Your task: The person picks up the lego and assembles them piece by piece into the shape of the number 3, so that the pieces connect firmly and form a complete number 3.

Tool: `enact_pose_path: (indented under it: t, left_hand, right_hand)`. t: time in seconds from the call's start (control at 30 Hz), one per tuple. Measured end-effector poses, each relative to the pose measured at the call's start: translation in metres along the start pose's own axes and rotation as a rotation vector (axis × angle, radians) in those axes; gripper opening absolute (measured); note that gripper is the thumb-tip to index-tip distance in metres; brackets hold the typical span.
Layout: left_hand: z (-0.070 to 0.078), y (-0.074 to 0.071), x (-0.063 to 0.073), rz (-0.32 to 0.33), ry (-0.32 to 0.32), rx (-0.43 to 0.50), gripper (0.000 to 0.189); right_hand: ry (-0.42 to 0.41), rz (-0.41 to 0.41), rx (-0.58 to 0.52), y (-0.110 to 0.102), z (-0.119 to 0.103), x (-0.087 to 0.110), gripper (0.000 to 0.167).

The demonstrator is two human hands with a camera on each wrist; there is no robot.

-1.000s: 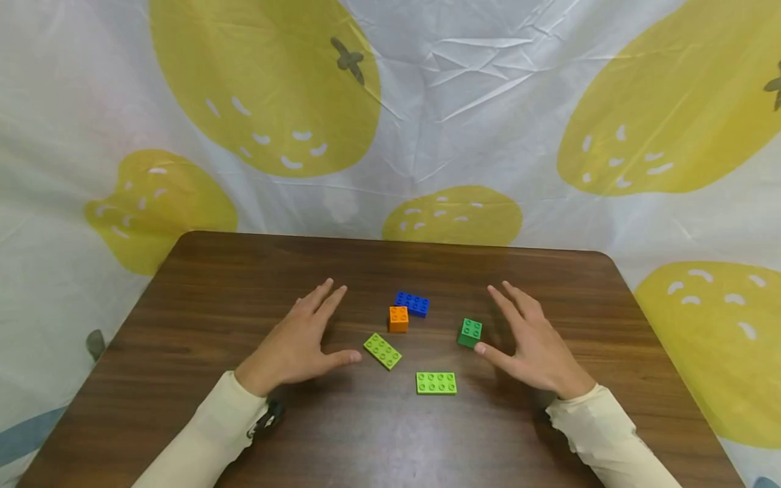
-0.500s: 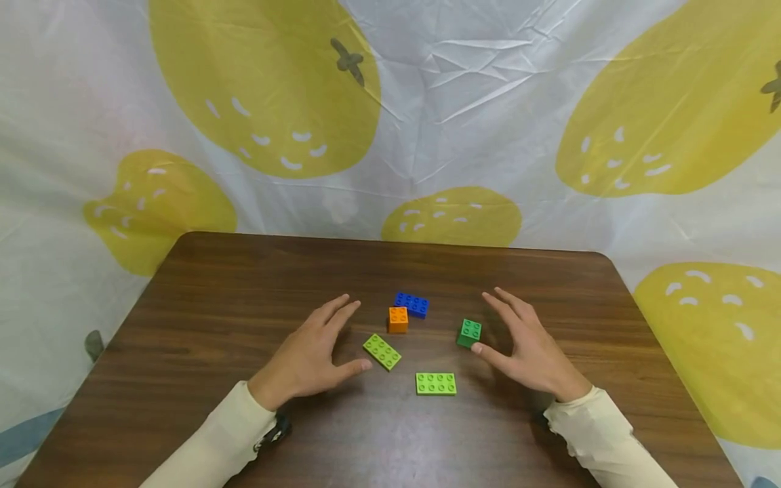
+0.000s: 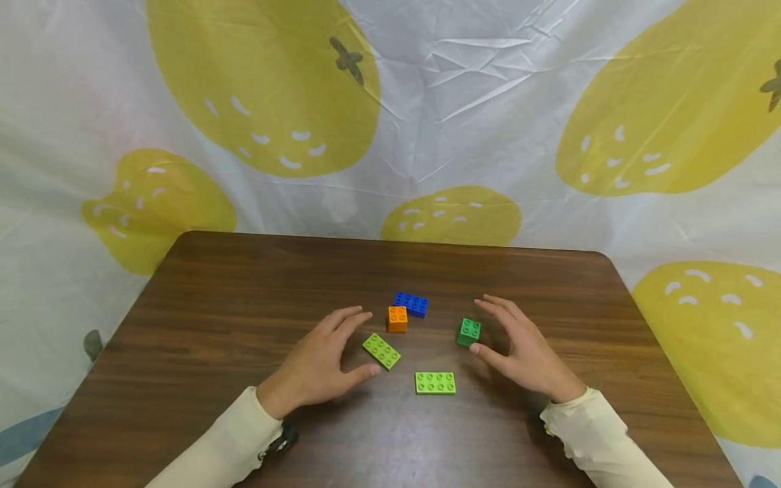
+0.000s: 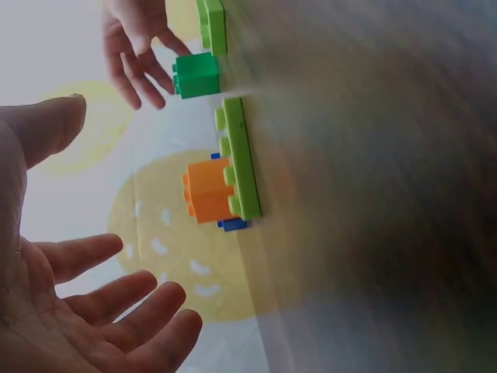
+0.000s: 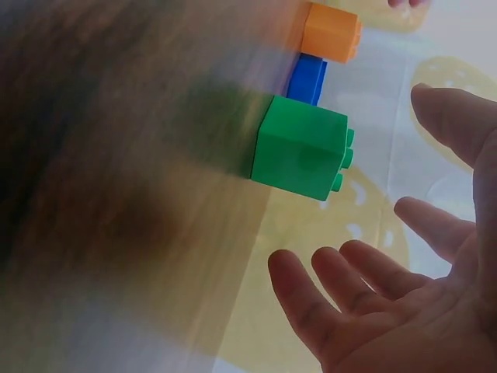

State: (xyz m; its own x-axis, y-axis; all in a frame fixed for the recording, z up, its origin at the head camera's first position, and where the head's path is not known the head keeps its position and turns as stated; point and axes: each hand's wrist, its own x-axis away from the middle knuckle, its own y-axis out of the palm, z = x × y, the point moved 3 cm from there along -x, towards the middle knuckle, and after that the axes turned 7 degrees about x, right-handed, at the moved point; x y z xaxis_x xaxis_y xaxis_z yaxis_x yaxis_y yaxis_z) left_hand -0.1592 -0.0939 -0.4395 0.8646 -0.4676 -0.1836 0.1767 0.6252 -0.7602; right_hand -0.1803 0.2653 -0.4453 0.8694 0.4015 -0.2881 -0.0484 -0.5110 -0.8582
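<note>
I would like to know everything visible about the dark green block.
The dark green block is a boxy toy brick with smooth, plastic-looking sides and four round studs in two rows on top. It stands upright on the brown table, studs up, apart from every other block. In the head view it is right of the orange block. Nothing holds it; only the table touches it.

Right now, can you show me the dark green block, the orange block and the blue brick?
Dark green block (image 5: 300, 149): right wrist view, on its smooth side.
Orange block (image 4: 210, 191): left wrist view, on its flat side.
Blue brick (image 3: 415, 304): head view, on its studded top.
</note>
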Motion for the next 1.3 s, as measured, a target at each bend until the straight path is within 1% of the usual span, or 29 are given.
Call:
enact_pose_path:
  t: [0.17,0.4,0.57,0.7,0.83,0.97,1.1,1.3]
  left_hand:
    - [0.003,0.006,0.001,-0.015,0.005,0.043,0.081]
    - [0.008,0.017,0.000,-0.035,0.020,0.131,0.072]
    - [0.013,0.024,0.001,-0.050,0.025,0.161,0.070]
    - [0.017,0.028,-0.001,-0.049,0.059,0.180,0.068]
    - [0.020,0.031,-0.004,-0.056,0.076,0.194,0.064]
    - [0.024,0.033,-0.005,-0.065,0.074,0.216,0.059]
    - [0.026,0.037,-0.007,-0.094,0.062,0.254,0.056]
    - [0.027,0.048,-0.008,-0.140,0.028,0.317,0.052]
  right_hand:
    - [-0.006,-0.014,-0.011,0.002,-0.002,0.000,0.073]
    - [-0.026,0.002,-0.004,0.001,-0.003,0.000,0.068]
    - [-0.029,0.003,-0.018,0.001,-0.002,0.000,0.063]
    - [-0.016,0.001,-0.038,0.001,-0.001,0.000,0.060]
    - [-0.002,0.008,-0.043,0.000,0.002,0.000,0.056]
    - [-0.001,0.020,-0.045,0.000,0.006,-0.001,0.053]
    - [0.002,0.031,-0.044,0.000,0.009,-0.003,0.050]
    - [0.013,0.001,-0.060,0.001,0.008,-0.004,0.047]
